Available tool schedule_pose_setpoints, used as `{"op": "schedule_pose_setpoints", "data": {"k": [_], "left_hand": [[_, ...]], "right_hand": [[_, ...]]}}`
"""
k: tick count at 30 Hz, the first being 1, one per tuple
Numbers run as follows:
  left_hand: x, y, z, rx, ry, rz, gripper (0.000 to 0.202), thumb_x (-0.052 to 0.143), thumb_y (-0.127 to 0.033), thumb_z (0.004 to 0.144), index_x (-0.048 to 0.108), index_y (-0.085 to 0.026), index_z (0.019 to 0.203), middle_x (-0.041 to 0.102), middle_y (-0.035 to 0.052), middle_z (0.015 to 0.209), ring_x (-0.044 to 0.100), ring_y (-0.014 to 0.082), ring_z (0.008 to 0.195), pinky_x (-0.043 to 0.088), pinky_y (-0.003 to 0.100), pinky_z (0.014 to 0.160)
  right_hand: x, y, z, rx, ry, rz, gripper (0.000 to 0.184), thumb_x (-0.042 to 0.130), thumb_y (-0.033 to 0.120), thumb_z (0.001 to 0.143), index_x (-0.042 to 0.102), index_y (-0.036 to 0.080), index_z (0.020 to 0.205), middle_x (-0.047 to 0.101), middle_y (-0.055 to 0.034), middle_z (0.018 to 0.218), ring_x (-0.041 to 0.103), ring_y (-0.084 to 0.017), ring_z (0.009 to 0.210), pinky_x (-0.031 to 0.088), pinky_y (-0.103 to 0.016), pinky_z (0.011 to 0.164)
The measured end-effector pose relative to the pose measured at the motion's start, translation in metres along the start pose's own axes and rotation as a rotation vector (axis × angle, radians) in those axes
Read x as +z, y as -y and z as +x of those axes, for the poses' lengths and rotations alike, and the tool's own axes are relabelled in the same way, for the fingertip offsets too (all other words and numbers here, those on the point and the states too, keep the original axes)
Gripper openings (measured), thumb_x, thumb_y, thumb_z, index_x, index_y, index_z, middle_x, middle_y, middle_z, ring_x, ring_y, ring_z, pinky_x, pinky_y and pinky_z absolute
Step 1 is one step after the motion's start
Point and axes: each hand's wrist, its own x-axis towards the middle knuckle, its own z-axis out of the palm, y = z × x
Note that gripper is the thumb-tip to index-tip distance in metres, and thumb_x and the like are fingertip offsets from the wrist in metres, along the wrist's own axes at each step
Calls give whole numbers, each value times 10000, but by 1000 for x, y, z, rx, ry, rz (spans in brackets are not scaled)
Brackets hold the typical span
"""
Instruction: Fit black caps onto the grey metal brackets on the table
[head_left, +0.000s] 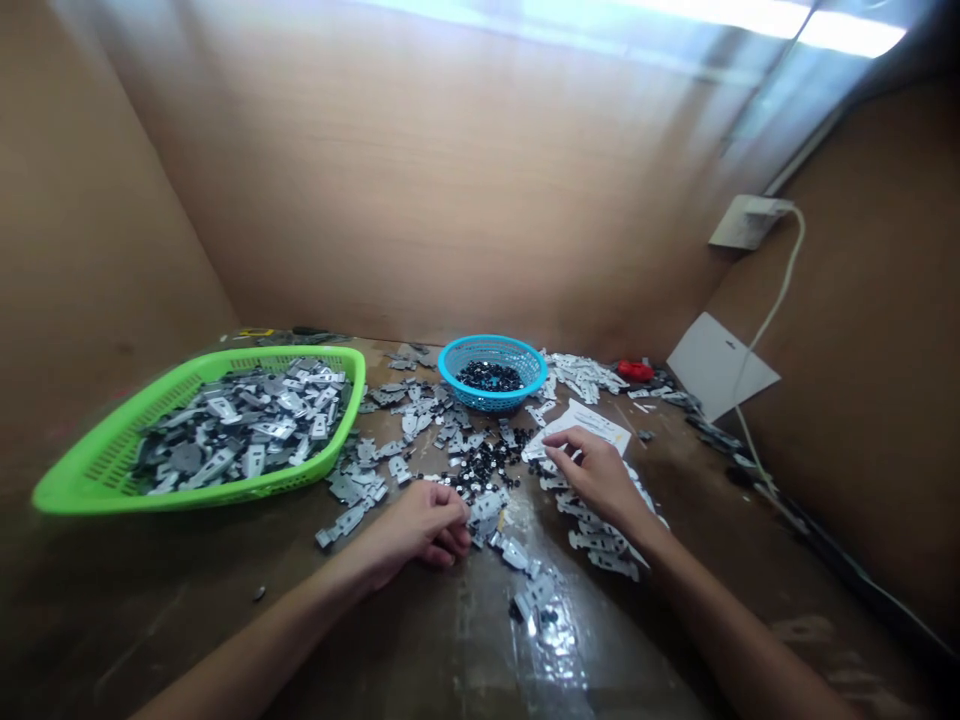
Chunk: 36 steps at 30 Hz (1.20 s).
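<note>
My left hand [426, 522] is closed above the table, its fingers curled; whatever they hold, if anything, is hidden. Just right of it lie several grey metal pieces [489, 508]. My right hand [596, 475] reaches over a white printed paper [581, 428], thumb and forefinger apart with nothing visible between them. Silvery flat metal parts [600, 535] lie in a row under and beside the right wrist. Between the hands, a little farther back, small black round parts [484, 465] are spread in a loose heap.
A green basket [352, 420] full of metal parts stands at left. The blue basket [493, 400] at back centre contains small black pieces. More silvery parts [581, 375] are piled right of it, near a red object [635, 371]. A white cable [780, 290] hangs along the right wall.
</note>
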Motion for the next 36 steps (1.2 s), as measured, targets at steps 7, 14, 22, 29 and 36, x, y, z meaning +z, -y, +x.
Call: {"op": "schedule_pose_setpoints", "data": {"k": [7, 14, 22, 29, 36], "left_hand": [[2, -6, -3, 8, 10, 11, 253, 570, -400, 675, 534, -155, 729, 634, 47, 700, 599, 143, 646, 434, 200, 523], [2, -5, -3, 24, 14, -1, 258, 551, -410, 707, 523, -156, 745, 625, 42, 695, 584, 127, 626, 425, 193, 525], [4, -3, -2, 16, 10, 17, 287, 566, -434, 689, 527, -155, 741, 624, 44, 697, 594, 139, 640, 430, 200, 529], [5, -4, -2, 24, 21, 16, 290, 566, -446, 686, 513, -163, 722, 623, 35, 688, 589, 134, 630, 429, 201, 524], [3, 2, 1, 33, 32, 7, 263, 563, -409, 711, 542, -151, 753, 630, 40, 692, 603, 131, 630, 435, 199, 530]], "right_hand": [[-4, -32, 10, -77, 48, -201, 165, 522, 197, 789, 668, 199, 867, 643, -54, 863, 565, -189, 837, 416, -327, 776], [16, -26, 12, -259, 187, -277, 197, 487, 165, 834, 649, 201, 941, 645, -52, 903, 524, -177, 901, 400, -301, 793], [10, -21, 7, -218, 68, -299, 262, 502, 157, 819, 584, 203, 1063, 606, -71, 917, 503, -199, 876, 396, -327, 783], [-3, -5, 3, -102, -114, 10, 427, 411, 133, 823, 424, 197, 1245, 574, -47, 878, 533, -147, 742, 430, -261, 681], [-4, 11, -6, 37, -62, 257, 218, 460, 239, 814, 574, 187, 993, 633, -36, 851, 577, -145, 707, 450, -262, 648]]}}
